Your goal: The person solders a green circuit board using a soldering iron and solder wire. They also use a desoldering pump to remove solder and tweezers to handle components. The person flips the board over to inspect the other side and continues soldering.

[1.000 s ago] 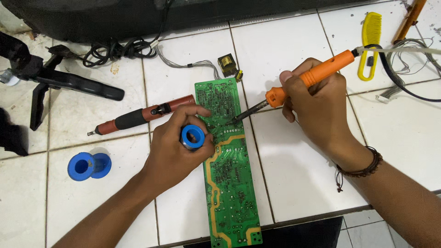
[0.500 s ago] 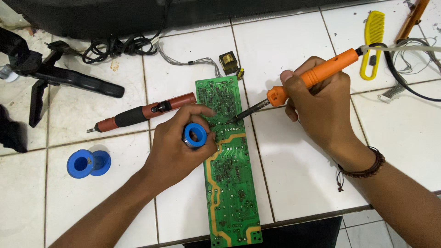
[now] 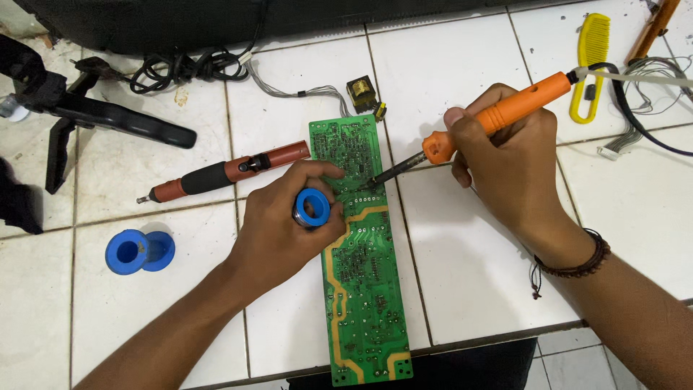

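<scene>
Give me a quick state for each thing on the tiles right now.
Green circuit board: flat, solder side up.
Soldering iron: in right hand, tip on board.
Blue solder spool: gripped by left hand, over the board.
Second blue spool: lying loose, untouched.
Red and black tool: lying flat, untouched.
Yellow comb: lying idle.

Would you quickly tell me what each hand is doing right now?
Left hand: closed around a blue solder spool, over the green circuit board.
Right hand: closed on the orange soldering iron, tip on the board.

Soldering iron (image 3: pixel 498 115) tip on circuit board (image 3: pixel 361 267).
</scene>
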